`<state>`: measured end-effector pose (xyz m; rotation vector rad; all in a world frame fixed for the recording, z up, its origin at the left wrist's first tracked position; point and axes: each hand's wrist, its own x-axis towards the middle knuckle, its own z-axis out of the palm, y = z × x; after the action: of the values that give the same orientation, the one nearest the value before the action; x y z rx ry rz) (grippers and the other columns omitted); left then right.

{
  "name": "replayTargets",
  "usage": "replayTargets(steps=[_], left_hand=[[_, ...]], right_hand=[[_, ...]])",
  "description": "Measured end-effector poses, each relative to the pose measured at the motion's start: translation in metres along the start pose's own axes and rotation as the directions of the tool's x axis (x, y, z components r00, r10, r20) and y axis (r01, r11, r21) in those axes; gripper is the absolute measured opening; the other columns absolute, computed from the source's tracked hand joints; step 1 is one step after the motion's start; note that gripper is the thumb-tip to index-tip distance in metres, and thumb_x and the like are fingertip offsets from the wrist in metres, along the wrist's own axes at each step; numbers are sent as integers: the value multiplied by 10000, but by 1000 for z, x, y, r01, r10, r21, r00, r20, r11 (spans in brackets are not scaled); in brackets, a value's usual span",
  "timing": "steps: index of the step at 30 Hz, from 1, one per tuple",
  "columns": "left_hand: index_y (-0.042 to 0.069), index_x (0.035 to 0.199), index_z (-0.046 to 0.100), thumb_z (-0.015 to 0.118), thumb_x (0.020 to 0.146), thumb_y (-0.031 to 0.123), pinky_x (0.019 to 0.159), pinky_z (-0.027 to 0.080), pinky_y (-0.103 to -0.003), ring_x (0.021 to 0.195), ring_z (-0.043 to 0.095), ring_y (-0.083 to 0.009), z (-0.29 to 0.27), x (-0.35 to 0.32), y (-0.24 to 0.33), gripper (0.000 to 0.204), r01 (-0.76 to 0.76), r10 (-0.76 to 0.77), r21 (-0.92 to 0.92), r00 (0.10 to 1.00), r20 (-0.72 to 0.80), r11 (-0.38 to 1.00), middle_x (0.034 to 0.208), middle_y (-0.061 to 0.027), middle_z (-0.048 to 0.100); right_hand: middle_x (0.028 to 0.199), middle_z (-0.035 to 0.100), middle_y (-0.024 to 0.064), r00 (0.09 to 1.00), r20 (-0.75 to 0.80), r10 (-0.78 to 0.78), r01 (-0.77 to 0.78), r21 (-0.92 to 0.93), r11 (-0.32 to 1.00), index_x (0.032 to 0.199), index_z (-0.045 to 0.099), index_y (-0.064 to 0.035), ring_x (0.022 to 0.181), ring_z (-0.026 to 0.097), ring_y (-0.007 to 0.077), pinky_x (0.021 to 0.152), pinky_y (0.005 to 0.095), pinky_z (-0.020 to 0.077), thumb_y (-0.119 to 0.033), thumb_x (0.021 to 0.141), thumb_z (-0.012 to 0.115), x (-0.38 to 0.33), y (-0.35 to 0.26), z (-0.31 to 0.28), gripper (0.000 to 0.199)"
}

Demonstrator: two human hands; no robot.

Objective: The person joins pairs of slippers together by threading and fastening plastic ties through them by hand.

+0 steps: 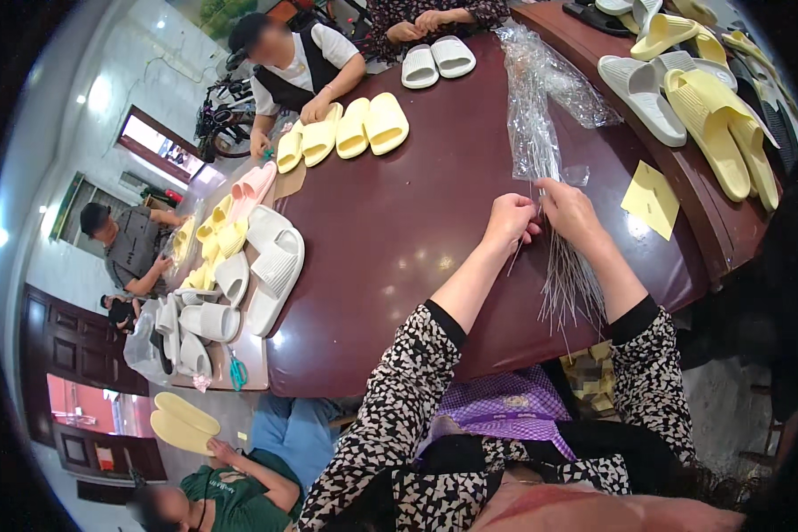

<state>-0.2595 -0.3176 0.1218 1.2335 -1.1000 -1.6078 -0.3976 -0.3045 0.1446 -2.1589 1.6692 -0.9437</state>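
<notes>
While both hands meet near the worktop's [399,222] near right edge, left hand [510,222] and right hand [569,211] each close their grip on a bundle of clear plastic bags [563,275], which hangs over that edge. Yellow paper [651,199] lies just right.

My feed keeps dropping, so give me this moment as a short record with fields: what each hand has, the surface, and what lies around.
left hand: closed on the top of a bundle of thin strips
right hand: fingers pinching the same bundle beside the left
bundle: fans out toward the person over the table edge
clear plastic bags: lying just beyond the hands
surface: dark red table
yellow paper: right of the hands
yellow slippers: far side, by another person
white slippers: stacked at left
</notes>
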Motion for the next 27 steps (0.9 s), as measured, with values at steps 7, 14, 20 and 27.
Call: replayTargets(steps=[7,14,20,27], left_hand=[[-38,884,575,576,802,61,383,457,-244,541,583,-159,-7,-8,10,128,6,-5,-23,1000,21,1000,715,-96,592],[-40,957,546,561,797,73,402,492,-277,542,600,-197,-10,-11,10,196,104,-101,-36,993,69,994,767,-132,603],[-12,926,550,566,840,112,403,482,-260,517,580,-160,-23,-10,11,152,96,-96,-9,995,28,995,746,-115,609],[29,880,543,567,851,123,380,446,-258,493,553,-144,-29,-12,14,102,54,-51,-80,998,32,995,657,-76,589]], right_hand=[[896,611,186,990,45,-131,129,42,991,1091,583,-118,802,590,363,708,428,475,-86,816,497,0,3,4,290],[895,608,184,987,-104,-122,127,47,991,1058,579,-100,828,589,387,707,441,482,-106,826,466,0,16,16,258],[899,597,155,979,-44,-198,197,-21,980,1011,602,-93,878,583,335,761,436,437,-109,798,494,-3,14,14,239],[845,566,77,956,115,-271,291,-247,924,877,635,-102,880,550,245,791,352,376,-87,787,514,-3,27,19,151]])
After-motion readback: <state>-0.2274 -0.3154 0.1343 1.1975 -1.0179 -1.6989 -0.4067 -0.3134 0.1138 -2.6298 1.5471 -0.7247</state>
